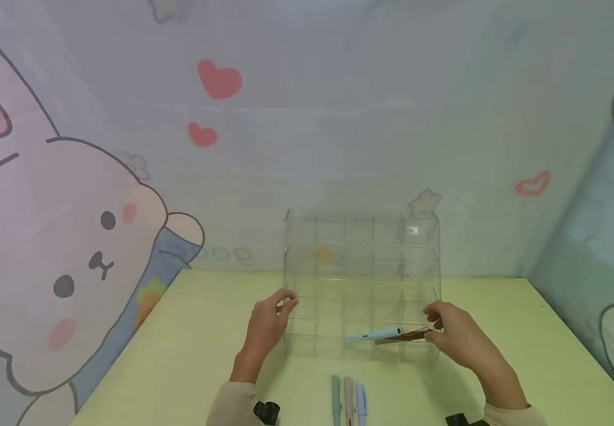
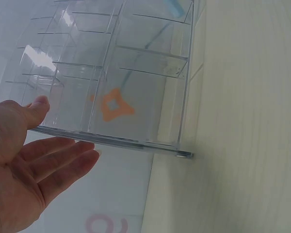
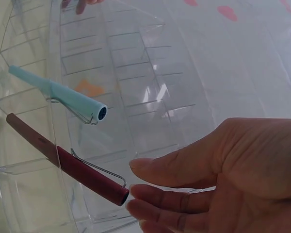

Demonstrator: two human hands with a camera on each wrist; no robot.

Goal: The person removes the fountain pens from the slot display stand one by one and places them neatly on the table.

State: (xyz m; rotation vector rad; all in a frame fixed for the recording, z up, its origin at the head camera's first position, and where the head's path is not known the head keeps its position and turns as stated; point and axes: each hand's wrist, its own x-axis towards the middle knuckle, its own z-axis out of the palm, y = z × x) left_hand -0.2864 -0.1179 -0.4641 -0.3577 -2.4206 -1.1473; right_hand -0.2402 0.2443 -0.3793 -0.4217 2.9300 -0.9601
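Note:
A clear plastic rack (image 1: 360, 260) with rows of small compartments stands upright on the table. At its left side, my left hand (image 1: 266, 322) pinches the side panel, with the thumb on one face and the fingers behind, as the left wrist view shows. Two capped pens, one light blue (image 3: 72, 97) and one dark red (image 3: 89, 174), lie in separate compartments of the bottom row, their clip ends sticking out. My right hand (image 1: 461, 334) is beside the red pen's outer end, thumb and fingers apart; whether a fingertip touches the pen is unclear.
In front of the rack, a green pen (image 1: 336, 399), a greyish-pink pen (image 1: 348, 399) and a periwinkle pen (image 1: 361, 402) lie side by side on the pale yellow table (image 1: 216, 319). Behind the rack hangs a printed cloth backdrop (image 1: 312, 118).

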